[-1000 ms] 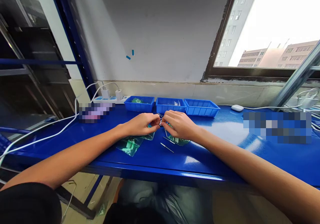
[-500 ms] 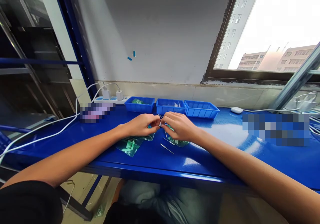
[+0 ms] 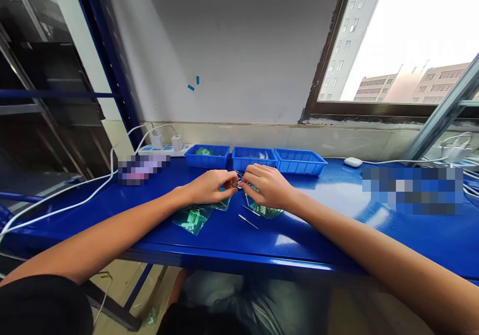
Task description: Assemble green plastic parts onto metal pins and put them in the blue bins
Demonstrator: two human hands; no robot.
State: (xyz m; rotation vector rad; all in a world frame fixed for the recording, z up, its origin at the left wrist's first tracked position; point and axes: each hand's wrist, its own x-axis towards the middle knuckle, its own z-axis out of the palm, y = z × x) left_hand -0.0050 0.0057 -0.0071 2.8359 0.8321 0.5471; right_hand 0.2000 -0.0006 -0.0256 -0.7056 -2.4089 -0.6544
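Observation:
My left hand (image 3: 214, 186) and my right hand (image 3: 268, 187) meet over the bench, fingertips almost touching. Both are closed in a pinch around a small silvery metal piece (image 3: 239, 184), mostly hidden by the fingers and too small to name. Under my left wrist lies a clear green-tinted bag (image 3: 192, 219) with pale parts inside. A similar bag (image 3: 266, 212) is partly covered by my right hand. In front of the hands lie a thin metal pin (image 3: 248, 221) and another pin (image 3: 251, 210). More thin metal pieces show behind the fingertips.
Along the wall stand a blue bin (image 3: 207, 156) with green bags, a blue bin (image 3: 254, 159) with clear bags, and a third blue bin (image 3: 301, 163). A power strip (image 3: 164, 150) with white cables is at left. A white earbud case (image 3: 353, 162) sits right on the blue bench (image 3: 322, 247).
The view has shifted slightly. Both hands stay together in nearly the same place, with small finger movements around the metal piece. The pins and bags lie as before.

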